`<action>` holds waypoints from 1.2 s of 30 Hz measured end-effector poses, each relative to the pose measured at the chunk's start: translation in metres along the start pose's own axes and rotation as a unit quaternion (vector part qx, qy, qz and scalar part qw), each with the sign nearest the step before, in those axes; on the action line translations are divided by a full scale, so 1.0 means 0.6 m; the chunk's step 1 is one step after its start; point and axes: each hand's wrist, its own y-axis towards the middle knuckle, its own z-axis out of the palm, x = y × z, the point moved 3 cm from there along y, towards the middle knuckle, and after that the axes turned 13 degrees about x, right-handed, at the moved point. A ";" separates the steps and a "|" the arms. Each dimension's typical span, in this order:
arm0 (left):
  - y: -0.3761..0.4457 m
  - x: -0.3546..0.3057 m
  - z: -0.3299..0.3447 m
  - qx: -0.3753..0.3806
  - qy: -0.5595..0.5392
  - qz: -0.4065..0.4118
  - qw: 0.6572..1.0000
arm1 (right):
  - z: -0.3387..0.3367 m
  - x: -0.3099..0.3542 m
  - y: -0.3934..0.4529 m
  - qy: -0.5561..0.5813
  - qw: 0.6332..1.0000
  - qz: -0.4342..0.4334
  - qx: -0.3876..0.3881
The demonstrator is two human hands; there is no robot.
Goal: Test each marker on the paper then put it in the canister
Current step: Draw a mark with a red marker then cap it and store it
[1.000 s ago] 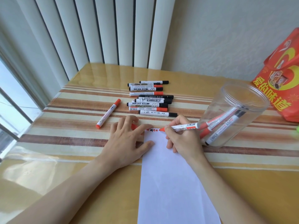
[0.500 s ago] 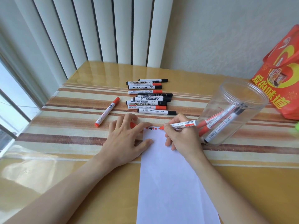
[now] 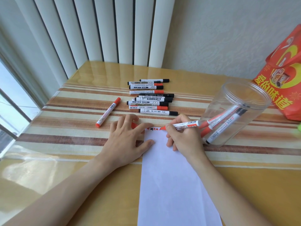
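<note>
Over the last second little had changed: my right hand point(image 3: 182, 136) kept its closed grip on the red marker point(image 3: 182, 124), its tip at the far edge of the paper point(image 3: 171, 185), just right of the row of small red test marks point(image 3: 154, 128). My left hand point(image 3: 127, 139) stayed spread flat, pinning the paper's far left corner, with what I took for a red cap point(image 3: 133, 125) under its fingers. I judged the test stroke was nearly finished, so capping came next.

The clear canister point(image 3: 236, 111) stood lidless near the desk's right edge, holding several tested markers point(image 3: 223, 126) leaning inside. The untested pile point(image 3: 151, 97) lay toward the far edge, one loose red marker point(image 3: 108, 112) to its left.
</note>
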 end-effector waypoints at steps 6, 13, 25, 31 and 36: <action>0.000 0.000 0.000 0.002 -0.001 0.001 1.000 | 0.001 -0.001 0.001 -0.013 1.000 -0.001 0.005; 0.000 0.001 0.000 0.005 0.001 0.002 1.000 | 0.001 0.001 0.000 0.005 1.000 0.003 0.003; -0.002 -0.005 -0.005 0.003 -0.033 0.003 0.999 | 0.001 0.003 0.000 0.007 1.000 0.000 0.010; -0.001 0.006 -0.007 -0.057 -0.128 -0.020 0.990 | -0.004 0.002 0.000 0.053 0.999 0.002 -0.001; 0.004 0.012 -0.007 -0.096 -0.132 -0.018 0.987 | -0.007 0.003 -0.002 0.087 0.996 -0.012 -0.003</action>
